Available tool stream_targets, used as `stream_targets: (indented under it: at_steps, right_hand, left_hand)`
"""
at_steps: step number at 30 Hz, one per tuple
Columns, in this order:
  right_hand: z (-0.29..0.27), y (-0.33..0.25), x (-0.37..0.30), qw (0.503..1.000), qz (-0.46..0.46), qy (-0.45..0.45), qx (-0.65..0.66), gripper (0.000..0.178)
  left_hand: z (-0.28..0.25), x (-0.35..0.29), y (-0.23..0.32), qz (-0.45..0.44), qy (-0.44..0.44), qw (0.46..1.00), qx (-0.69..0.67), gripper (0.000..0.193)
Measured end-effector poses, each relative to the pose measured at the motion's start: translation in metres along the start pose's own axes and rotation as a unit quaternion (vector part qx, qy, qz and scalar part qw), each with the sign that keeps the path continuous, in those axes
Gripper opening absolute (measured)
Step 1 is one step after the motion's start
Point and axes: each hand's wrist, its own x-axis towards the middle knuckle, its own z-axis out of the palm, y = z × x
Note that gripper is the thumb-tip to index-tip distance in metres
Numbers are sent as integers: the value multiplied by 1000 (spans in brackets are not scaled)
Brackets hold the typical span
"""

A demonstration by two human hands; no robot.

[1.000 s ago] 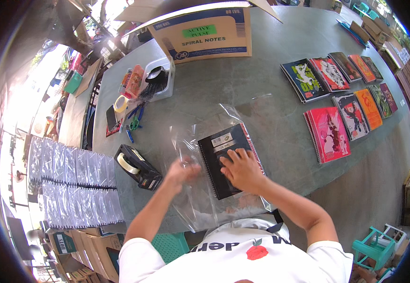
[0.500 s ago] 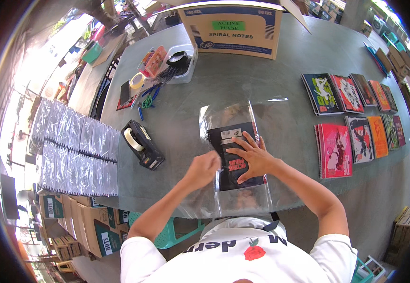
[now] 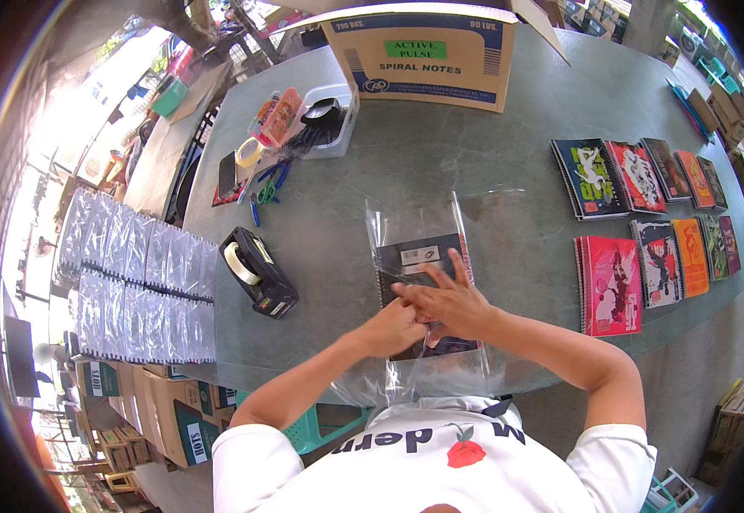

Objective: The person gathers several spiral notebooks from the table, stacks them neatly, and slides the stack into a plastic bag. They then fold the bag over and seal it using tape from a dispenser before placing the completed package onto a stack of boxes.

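A black spiral notebook (image 3: 395, 272) lies on a sheet of clear plastic film (image 3: 399, 376) in front of me, with pale labels at its far end. My right hand (image 3: 453, 299) is over the notebook, fingers stretched and spread. Against its palm side, above the notebook's left half, my left hand (image 3: 396, 330) is closed; whatever is in its fingers is hidden. Left of the film stands a black tape dispenser (image 3: 258, 272) with a roll of clear tape.
Plastic-wrapped spiral notebooks (image 3: 145, 321) are stacked at the left. Colourful notebooks (image 3: 609, 286) lie in two rows at the right. A cardboard box (image 3: 423, 77) stands at the back, near a clear plastic tub (image 3: 338, 141), green-handled scissors (image 3: 266, 191) and a tape roll (image 3: 249, 152).
My left hand has moved right and nearer to me, from the notebook's left edge to under my right hand. The right hand has turned, its fingers still spread.
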Motion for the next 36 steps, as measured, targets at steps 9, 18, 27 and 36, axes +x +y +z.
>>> stream_targets:
  at_steps: [9, 18, 27, 36]
  right_hand:
    - [5, -10, -20, 996, 81, 7, -44, 50]
    - [-14, 4, 16, 974, 166, -128, 84, 26]
    - [1, 12, 3, 979, 192, -59, -34, 81]
    - [3, 30, 0, 966, 236, -90, 57, 112]
  left_hand:
    - [-59, 13, -42, -139, 265, 904, 306, 51]
    - [62, -103, 36, 57, 122, 958, 254, 49]
    - [-81, -179, -93, -326, 689, 598, -246, 23]
    - [-45, -156, -89, -213, 668, 600, -386, 17]
